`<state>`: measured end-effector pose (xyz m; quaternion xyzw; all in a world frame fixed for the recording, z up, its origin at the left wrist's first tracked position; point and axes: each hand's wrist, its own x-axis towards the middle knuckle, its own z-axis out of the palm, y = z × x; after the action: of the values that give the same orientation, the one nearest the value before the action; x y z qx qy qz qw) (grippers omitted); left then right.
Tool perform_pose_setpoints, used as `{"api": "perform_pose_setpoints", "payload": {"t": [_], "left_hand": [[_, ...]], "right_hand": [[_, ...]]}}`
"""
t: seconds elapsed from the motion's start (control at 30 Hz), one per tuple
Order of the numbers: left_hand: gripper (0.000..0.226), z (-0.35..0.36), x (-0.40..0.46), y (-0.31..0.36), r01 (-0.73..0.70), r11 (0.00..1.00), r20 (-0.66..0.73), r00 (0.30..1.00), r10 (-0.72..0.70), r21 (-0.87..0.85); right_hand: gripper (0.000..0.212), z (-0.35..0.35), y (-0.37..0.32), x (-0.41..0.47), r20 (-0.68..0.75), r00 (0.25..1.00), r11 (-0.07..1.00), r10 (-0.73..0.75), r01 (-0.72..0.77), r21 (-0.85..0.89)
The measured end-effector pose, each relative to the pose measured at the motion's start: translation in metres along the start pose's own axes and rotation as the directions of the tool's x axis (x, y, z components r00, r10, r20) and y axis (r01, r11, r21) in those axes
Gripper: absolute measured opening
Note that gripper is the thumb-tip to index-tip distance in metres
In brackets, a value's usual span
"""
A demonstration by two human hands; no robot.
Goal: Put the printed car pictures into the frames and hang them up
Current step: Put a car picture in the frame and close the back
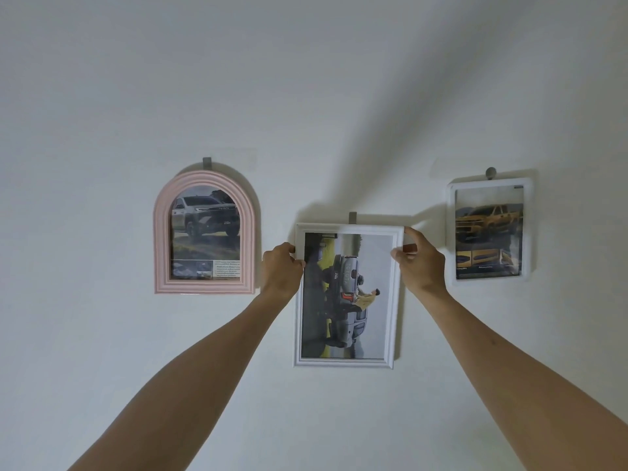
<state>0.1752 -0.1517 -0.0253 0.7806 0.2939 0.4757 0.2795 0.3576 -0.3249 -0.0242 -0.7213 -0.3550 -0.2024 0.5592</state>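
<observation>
I note both forearms reaching up to the white rectangular frame [346, 295], the left hand [282, 268] pinching its upper left edge and the right hand [419, 261] gripping the upper right corner. It sits against the wall [306, 96] under a grey hook [352, 217], its car print sideways. The pink arched frame [205, 232] and the small white frame [489, 231] hang well apart either side, with bare wall between.
</observation>
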Motion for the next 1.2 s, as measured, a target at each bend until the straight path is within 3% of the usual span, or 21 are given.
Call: {"api": "perform_pose_setpoints", "payload": {"t": [0.27, 0.63, 0.9, 1.03, 1.2], "left_hand": [[0.020, -0.002, 0.000, 0.004, -0.034, 0.991, -0.008, 0.999, 0.036, 0.128], [0.039, -0.003, 0.000, 0.004, -0.033, 0.993, -0.015, 0.999, 0.035, 0.110], [0.062, 0.006, -0.001, 0.011, -0.004, 0.999, -0.076, 0.997, 0.006, 0.036], [0.068, 0.013, -0.007, 0.029, -0.119, 0.993, -0.216, 0.969, 0.121, 0.020], [0.059, 0.040, -0.012, 0.071, -0.362, 0.929, -0.331, 0.869, 0.367, 0.082]], "right_hand": [[0.038, 0.000, 0.004, 0.000, -0.015, 1.000, 1.000, -0.005, 0.005, 0.022], [0.038, -0.003, 0.008, 0.001, -0.001, 1.000, 0.998, 0.031, -0.031, 0.047], [0.052, -0.023, 0.009, 0.003, 0.042, 0.999, 1.000, 0.011, -0.012, 0.024], [0.053, -0.047, 0.010, 0.017, -0.002, 1.000, 0.999, -0.025, 0.025, 0.031], [0.046, -0.092, 0.025, 0.038, -0.115, 0.992, 0.996, -0.051, 0.058, 0.064]]}}
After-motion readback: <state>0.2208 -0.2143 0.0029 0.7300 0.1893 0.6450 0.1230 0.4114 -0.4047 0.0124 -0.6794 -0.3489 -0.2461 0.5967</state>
